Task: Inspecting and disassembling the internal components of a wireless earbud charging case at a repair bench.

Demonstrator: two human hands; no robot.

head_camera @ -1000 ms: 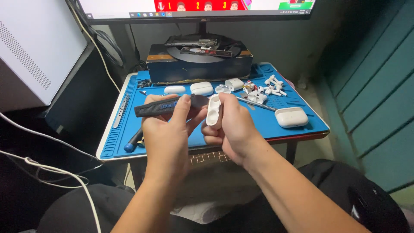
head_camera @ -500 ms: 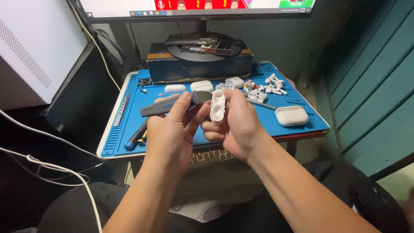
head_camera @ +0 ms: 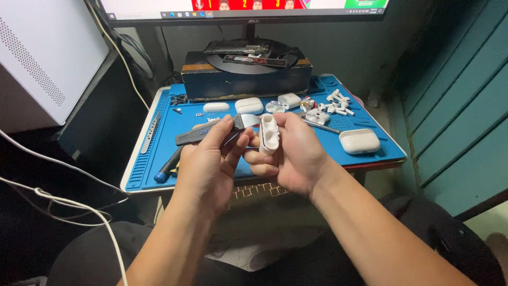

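White plastic sits between the person's hands: an open earbud case (head_camera: 268,133), held upright with its two empty wells facing the camera. The right hand (head_camera: 296,153) wraps around it from the right, fingers curled behind and the thumb pressing the near side, so the grip is closed firmly on the case. The left hand (head_camera: 211,161) is closed too, pinching a dark grey pry tool (head_camera: 211,133) between thumb and fingers. The tool lies nearly level, its handle running out to the left, and its metal tip (head_camera: 247,121) points right, ending just beside the top of the case; whether it touches the case I cannot tell.

Both hands hover above the near edge of a blue work mat (head_camera: 153,153) that covers a small table. Under the left hand a blue-handled screwdriver (head_camera: 166,170) lies on the mat. Farther back, in a row, rest several white case parts (head_camera: 248,105), and to their right a scatter of loose earbuds (head_camera: 337,103). A closed white case (head_camera: 359,141) sits alone on the mat to the right of the hands, well apart from them. Behind the mat stands a dark box (head_camera: 246,79) with a monitor stand (head_camera: 246,53) and some tools on top, and the lower edge of a monitor (head_camera: 243,8) shows above. A white computer case (head_camera: 42,58) stands at the left, with cables (head_camera: 69,204) trailing below it.
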